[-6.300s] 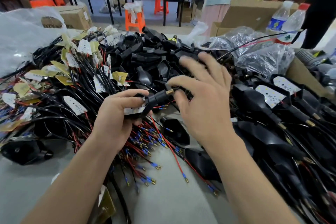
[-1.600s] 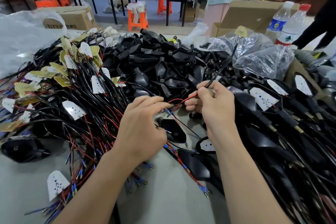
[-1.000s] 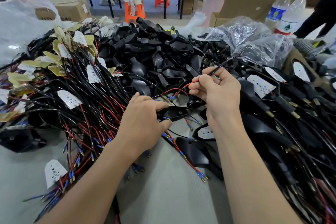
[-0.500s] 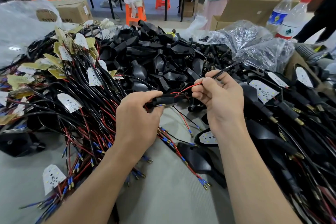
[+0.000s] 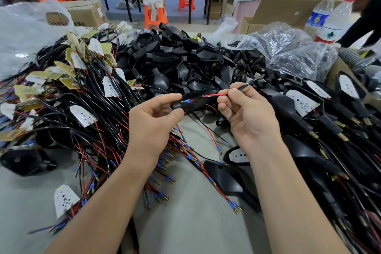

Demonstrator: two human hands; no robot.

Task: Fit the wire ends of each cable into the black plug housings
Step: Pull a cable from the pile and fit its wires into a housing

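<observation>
Holding a black plug housing (image 5: 193,105) up above the grey table (image 5: 185,229), the left hand (image 5: 152,123) is pinching its near end between thumb and forefinger, and the other fingers are curling in underneath. The right hand (image 5: 251,117) is sitting just beside it, thumb and forefinger pinching a cable (image 5: 246,84) right where the red wire (image 5: 214,95) is coming out of the black sheath. The rest of those fingers are folding into the palm. The red wire is running across the housing and its blue-sleeved tip (image 5: 186,101) is lying right at the end by the left thumb. Can't tell if it's actually seated inside or just resting on top. A thin black wire (image 5: 208,130) is trailing down onto the table below, and I honestly can't say if it's part of the same cable.

Around the hands it's chaos: a heap of empty housings (image 5: 171,62) is piling up straight ahead, a tangle of cables (image 5: 86,130) with little LED boards (image 5: 82,112) is sprawling on the left, and finished plugs (image 5: 305,105) are stacking up on the right. One loose housing (image 5: 226,179) is lying on the table near the right forearm. Crinkly plastic bags (image 5: 288,47), two water bottles (image 5: 334,22) and a cardboard box (image 5: 288,6) are sitting at the back right, with an orange stool (image 5: 154,14) standing on the floor beyond.
</observation>
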